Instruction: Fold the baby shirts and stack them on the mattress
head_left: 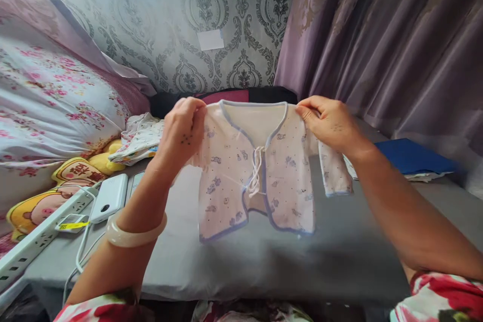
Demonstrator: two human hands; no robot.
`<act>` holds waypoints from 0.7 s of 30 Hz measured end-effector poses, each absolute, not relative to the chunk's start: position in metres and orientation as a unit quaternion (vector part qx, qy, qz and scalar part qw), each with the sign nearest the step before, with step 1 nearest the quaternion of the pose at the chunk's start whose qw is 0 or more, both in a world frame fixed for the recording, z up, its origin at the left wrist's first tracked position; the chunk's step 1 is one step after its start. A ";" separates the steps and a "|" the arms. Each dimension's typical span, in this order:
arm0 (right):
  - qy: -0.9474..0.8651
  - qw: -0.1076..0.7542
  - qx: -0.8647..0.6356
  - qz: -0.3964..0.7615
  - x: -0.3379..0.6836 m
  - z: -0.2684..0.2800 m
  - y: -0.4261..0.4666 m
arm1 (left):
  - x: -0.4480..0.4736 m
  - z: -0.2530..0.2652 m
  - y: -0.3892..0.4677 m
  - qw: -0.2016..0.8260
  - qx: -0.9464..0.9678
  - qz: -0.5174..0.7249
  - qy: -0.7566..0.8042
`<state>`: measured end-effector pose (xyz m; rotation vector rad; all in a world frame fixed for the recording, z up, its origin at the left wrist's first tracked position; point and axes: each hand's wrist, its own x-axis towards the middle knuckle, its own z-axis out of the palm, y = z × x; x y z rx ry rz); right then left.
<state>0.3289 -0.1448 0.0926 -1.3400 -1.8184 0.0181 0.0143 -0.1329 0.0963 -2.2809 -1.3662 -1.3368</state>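
A small white baby jacket (226,176) with blue trim and a blue animal print hangs upright in front of me, above a grey-covered surface (219,266). White ties (255,171) are knotted at its front. My left hand (183,126) pinches the shoulder on the left, and my right hand (326,121) pinches the other shoulder. Both hands are closed on the cloth. One sleeve (335,171) dangles below my right hand; the other is mostly hidden behind my left hand and wrist.
At left lie a power strip (41,234), a white power bank (109,196), cables and a yellow plush item (70,173). Folded printed clothes (139,136) sit behind them. A blue folder-like item (415,156) lies at right. Curtains (362,35) and patterned wallpaper (241,5) stand behind.
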 end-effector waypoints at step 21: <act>-0.712 0.098 -0.694 0.028 0.310 -0.076 -0.036 | 0.053 -0.087 -0.002 -0.019 -0.752 -0.238 -0.614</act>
